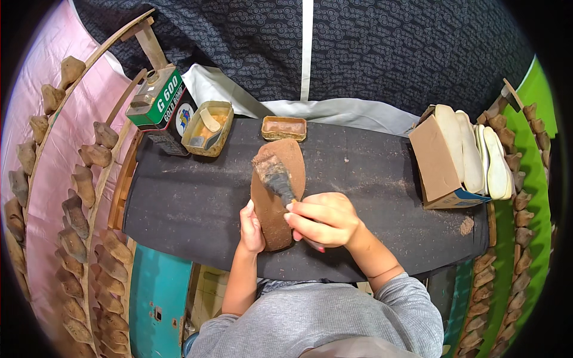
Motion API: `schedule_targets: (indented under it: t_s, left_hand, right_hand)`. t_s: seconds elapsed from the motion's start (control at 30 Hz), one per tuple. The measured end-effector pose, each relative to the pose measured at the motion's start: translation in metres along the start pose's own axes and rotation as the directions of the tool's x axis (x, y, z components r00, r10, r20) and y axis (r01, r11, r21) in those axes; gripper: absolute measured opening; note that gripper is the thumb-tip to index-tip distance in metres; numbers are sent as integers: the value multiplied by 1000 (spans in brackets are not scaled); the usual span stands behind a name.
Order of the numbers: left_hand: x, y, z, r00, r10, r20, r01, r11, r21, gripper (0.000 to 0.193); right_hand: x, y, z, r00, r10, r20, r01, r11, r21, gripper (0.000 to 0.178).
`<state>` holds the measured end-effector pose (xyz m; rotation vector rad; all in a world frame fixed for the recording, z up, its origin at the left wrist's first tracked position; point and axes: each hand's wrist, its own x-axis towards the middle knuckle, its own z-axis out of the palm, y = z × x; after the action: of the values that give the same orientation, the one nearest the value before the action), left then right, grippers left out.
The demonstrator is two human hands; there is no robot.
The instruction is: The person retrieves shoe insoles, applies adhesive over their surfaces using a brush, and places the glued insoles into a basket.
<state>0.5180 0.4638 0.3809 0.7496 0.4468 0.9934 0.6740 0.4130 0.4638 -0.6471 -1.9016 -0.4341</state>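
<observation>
Grey shirt [322,316]: seen at the lower edge, nearest the camera, its sleeves pushed up above both forearms.
Left hand [253,232]: raised over the table from a nearly straight forearm; the left edge of the brown sole [267,209] is gripped, with the thumb laid upward along it and the other fingers partly hidden.
Right hand [328,219]: brought in from the right on a slanting forearm; the handle of the brush [277,178] is pinched in bent fingers.
Brush bristles: laid over the sole's upper face; how firmly they are pressed cannot be told.
Table [370,167]: covered in dark cloth, dotted with pale crumbs.
Far left of table: occupied by a green-and-black can [161,107] and a yellowish tub [206,148] just beside it.
Far middle: taken by a small shallow tray [284,127].
Right end: filled by a cardboard box [431,156] packed with white insoles [471,152].
Room: closed off by a dark patterned curtain [418,48]; both sides are lined with racked shoe lasts [76,212].
Sole: held over the table's middle, its long axis run from body to curtain, the broad rounded end pointed away toward the small tray.
</observation>
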Motion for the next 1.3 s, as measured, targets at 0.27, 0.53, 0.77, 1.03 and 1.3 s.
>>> schedule_targets:
  t_s: [0.27, 0.53, 0.77, 1.03, 1.3]
  left_hand:
    - [1, -7, -17, 974, -57, 219, 50, 998, 38, 60]
    - [-4, 0, 13, 983, 26, -180, -23, 1000, 18, 60]
    - [-2, 2, -20, 972, -10, 235, -4, 998, 61, 62]
    - [-4, 8, -7, 991, 31, 128, -40, 997, 70, 59]
    - [-3, 5, -20, 969, 12, 247, -37, 995, 97, 61]
  right_hand:
    - [-9, 21, -4, 920, 348, -179, -375, 915, -149, 32]
    - [-5, 2, 4, 992, 121, -23, -122, 992, -38, 25]
    - [-6, 16, -4, 912, 327, -247, -371, 915, -159, 46]
    - [3, 5, 5, 967, 231, -103, -237, 970, -46, 30]
    - [3, 4, -1, 960, 195, -201, -215, 973, -81, 41]
